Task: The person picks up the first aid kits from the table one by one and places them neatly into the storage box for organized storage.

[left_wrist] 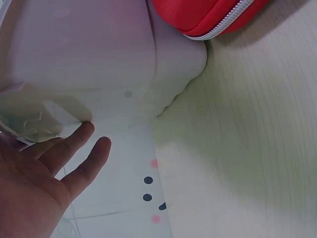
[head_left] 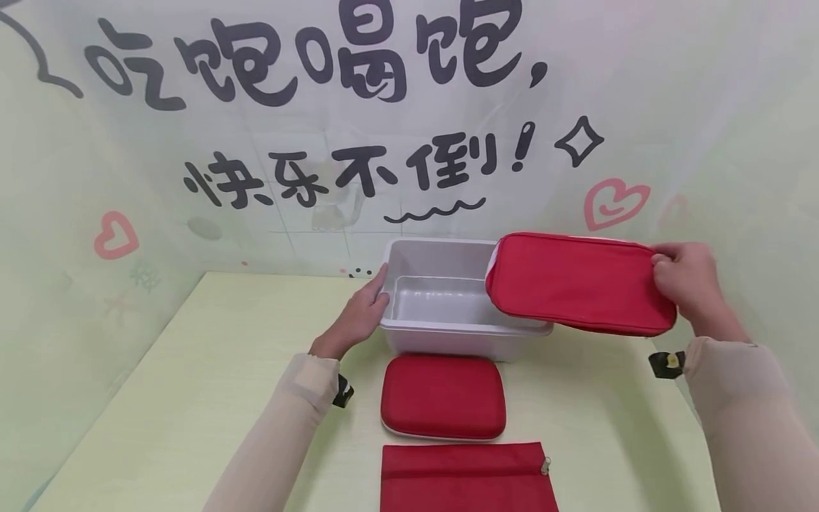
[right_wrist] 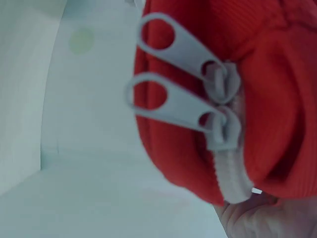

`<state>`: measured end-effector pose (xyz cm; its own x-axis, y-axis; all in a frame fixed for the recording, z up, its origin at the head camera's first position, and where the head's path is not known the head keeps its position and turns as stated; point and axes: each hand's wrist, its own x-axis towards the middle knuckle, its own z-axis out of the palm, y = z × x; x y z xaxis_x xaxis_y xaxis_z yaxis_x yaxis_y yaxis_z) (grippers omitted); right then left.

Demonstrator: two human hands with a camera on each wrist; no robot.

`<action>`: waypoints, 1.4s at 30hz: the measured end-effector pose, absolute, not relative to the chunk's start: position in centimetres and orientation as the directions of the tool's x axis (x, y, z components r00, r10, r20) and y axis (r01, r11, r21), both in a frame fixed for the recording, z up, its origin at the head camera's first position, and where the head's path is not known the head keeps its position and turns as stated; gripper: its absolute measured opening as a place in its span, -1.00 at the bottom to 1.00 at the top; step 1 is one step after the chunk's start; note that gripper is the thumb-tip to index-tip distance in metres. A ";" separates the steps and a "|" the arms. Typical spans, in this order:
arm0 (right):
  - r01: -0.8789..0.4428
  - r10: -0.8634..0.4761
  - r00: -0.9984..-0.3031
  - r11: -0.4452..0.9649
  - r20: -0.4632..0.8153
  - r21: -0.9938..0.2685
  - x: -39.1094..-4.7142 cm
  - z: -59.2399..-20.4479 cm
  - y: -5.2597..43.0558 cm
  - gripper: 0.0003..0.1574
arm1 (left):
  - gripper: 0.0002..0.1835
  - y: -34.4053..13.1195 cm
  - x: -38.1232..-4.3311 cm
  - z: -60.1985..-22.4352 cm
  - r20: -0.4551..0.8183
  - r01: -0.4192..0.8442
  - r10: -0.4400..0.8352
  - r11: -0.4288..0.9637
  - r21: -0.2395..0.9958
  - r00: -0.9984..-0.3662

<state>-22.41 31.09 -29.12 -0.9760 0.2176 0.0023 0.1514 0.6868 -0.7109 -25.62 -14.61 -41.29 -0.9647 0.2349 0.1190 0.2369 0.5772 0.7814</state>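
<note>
My right hand [head_left: 691, 279] grips the right end of a large red zippered pouch [head_left: 579, 284]. The pouch is raised and tilted, its left end overlapping the right side of a pale grey plastic bin [head_left: 467, 330] in the head view. Two grey zipper pulls [right_wrist: 178, 101] hang at the pouch's end in the right wrist view. At the bin's left rim is my left hand [head_left: 355, 318], holding the side with its fingers [left_wrist: 89, 166] along the outer wall. Inside, the visible part of the bin shows a bare bottom.
A red hard-shell zippered case [head_left: 444, 396] lies on the pale table [head_left: 224, 370] just in front of the bin. Nearer to me is a flat red zippered pouch [head_left: 467, 480], cut off by the frame edge. A printed backdrop [head_left: 358, 163] stands behind the bin.
</note>
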 end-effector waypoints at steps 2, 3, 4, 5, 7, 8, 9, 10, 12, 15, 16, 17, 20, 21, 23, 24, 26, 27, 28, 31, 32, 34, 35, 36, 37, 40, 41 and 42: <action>0.140 0.211 -0.977 0.684 0.011 -0.716 -22.8 -29.3 30.2 -0.40 | -0.38 -14.7 -25.7 -41.4 0.117 0.236 0.235 0.579 0.780 -0.965; 0.130 0.206 -0.978 0.683 0.019 -0.719 -22.9 -29.4 29.7 -0.41 | -0.39 -14.7 -25.7 -41.5 0.117 0.234 0.233 0.581 0.779 -0.966; 0.123 0.204 -0.979 0.682 0.026 -0.721 -23.1 -29.4 29.3 -0.42 | -0.39 -14.7 -25.7 -41.5 0.118 0.236 0.233 0.581 0.779 -0.965; 0.115 0.200 -0.979 0.679 0.032 -0.725 -23.2 -29.5 28.8 -0.43 | -0.39 -14.8 -25.7 -41.6 0.120 0.237 0.234 0.581 0.779 -0.965; 0.101 0.190 -0.981 0.672 0.039 -0.734 -23.5 -29.7 28.1 -0.44 | -0.39 -14.8 -25.7 -41.6 0.123 0.240 0.236 0.578 0.780 -0.964; 0.097 0.184 -0.982 0.667 0.038 -0.739 -23.6 -29.8 27.7 -0.44 | -0.39 -14.8 -25.7 -41.7 0.122 0.240 0.236 0.575 0.782 -0.964; 0.094 0.179 -0.983 0.661 0.035 -0.744 -23.7 -29.8 27.4 -0.44 | -0.39 -14.7 -25.7 -41.6 0.123 0.241 0.236 0.573 0.784 -0.964; 0.092 0.174 -0.984 0.657 0.031 -0.749 -23.8 -29.9 27.0 -0.44 | -0.39 -14.7 -25.7 -41.6 0.123 0.241 0.238 0.570 0.785 -0.964; 0.090 0.166 -0.986 0.650 0.025 -0.754 -24.0 -30.1 26.4 -0.44 | -0.39 -14.7 -25.6 -41.6 0.124 0.242 0.239 0.568 0.787 -0.963; 0.084 0.159 -0.987 0.647 0.026 -0.758 -24.3 -30.4 25.6 -0.45 | -0.39 -14.7 -25.6 -41.4 0.129 0.246 0.239 0.567 0.786 -0.962; 0.082 0.158 -0.987 0.647 0.028 -0.758 -24.5 -30.4 25.3 -0.45 | -0.39 -14.6 -25.6 -41.4 0.131 0.248 0.239 0.569 0.784 -0.962; 0.076 0.155 -0.987 0.648 0.034 -0.758 -24.6 -30.5 25.0 -0.46 | -0.39 -14.7 -25.6 -41.4 0.134 0.251 0.241 0.569 0.783 -0.961; 0.058 0.146 -0.988 0.652 0.049 -0.756 -25.0 -30.7 24.1 -0.47 | -0.39 -14.6 -25.6 -41.4 0.139 0.255 0.238 0.578 0.775 -0.961; 0.052 0.142 -0.988 0.656 0.055 -0.753 -25.1 -30.8 23.8 -0.48 | -0.39 -14.6 -25.5 -41.4 0.141 0.259 0.241 0.579 0.773 -0.960; 0.042 0.136 -0.989 0.659 0.065 -0.751 -25.4 -31.0 23.2 -0.49 | -0.39 -14.6 -25.5 -41.4 0.143 0.260 0.240 0.580 0.772 -0.960; 0.040 0.136 -0.989 0.661 0.066 -0.750 -25.5 -31.1 22.9 -0.49 | -0.39 -14.6 -25.5 -41.5 0.146 0.262 0.239 0.580 0.772 -0.960; 0.043 0.133 -0.989 0.662 0.062 -0.748 -25.7 -31.3 22.3 -0.50 | -0.39 -14.5 -25.5 -41.5 0.151 0.261 0.233 0.574 0.776 -0.961; 0.041 0.132 -0.989 0.666 0.063 -0.745 -25.8 -31.4 22.1 -0.50 | -0.39 -14.5 -25.5 -41.6 0.150 0.257 0.227 0.572 0.779 -0.962; 0.042 0.134 -0.989 0.668 0.064 -0.743 -25.9 -31.5 21.8 -0.50 | -0.39 -14.5 -25.5 -41.6 0.150 0.255 0.224 0.572 0.779 -0.963; 0.051 0.144 -0.988 0.680 0.065 -0.732 -26.2 -31.7 21.3 -0.51 | -0.39 -14.3 -25.5 -41.6 0.140 0.252 0.232 0.572 0.781 -0.963; 0.054 0.148 -0.987 0.681 0.065 -0.730 -26.2 -31.8 21.1 -0.51 | -0.39 -14.2 -25.5 -41.7 0.139 0.255 0.238 0.574 0.778 -0.961; 0.066 0.154 -0.987 0.677 0.053 -0.733 -26.4 -31.9 20.7 -0.50 | -0.39 -14.2 -25.4 -41.7 0.140 0.260 0.244 0.581 0.771 -0.960; 0.067 0.153 -0.987 0.672 0.049 -0.737 -26.5 -32.0 20.5 -0.50 | -0.38 -14.2 -25.4 -41.7 0.141 0.262 0.245 0.583 0.769 -0.959; 0.070 0.152 -0.988 0.664 0.042 -0.744 -26.6 -32.1 20.3 -0.49 | -0.38 -14.3 -25.4 -41.7 0.146 0.264 0.242 0.585 0.767 -0.959; 0.070 0.148 -0.988 0.654 0.036 -0.753 -26.7 -32.2 20.0 -0.49 | -0.38 -14.3 -25.4 -41.7 0.149 0.265 0.239 0.589 0.763 -0.960; 0.058 0.139 -0.989 0.635 0.040 -0.770 -26.9 -32.4 19.2 -0.49 | -0.39 -14.5 -25.4 -41.6 0.163 0.274 0.235 0.594 0.756 -0.958; 0.054 0.139 -0.989 0.631 0.044 -0.774 -27.0 -32.5 19.0 -0.49 | -0.39 -14.6 -25.4 -41.7 0.167 0.279 0.237 0.594 0.755 -0.957; 0.054 0.140 -0.989 0.627 0.044 -0.777 -27.0 -32.5 18.8 -0.49 | -0.39 -14.6 -25.4 -41.7 0.169 0.280 0.237 0.593 0.755 -0.957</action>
<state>-27.02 18.85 -32.53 -0.9892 0.1399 0.0440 0.0542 0.6273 -0.7769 -25.43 -14.61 -41.74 -0.9568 0.2368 0.1688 0.2800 0.5930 0.7549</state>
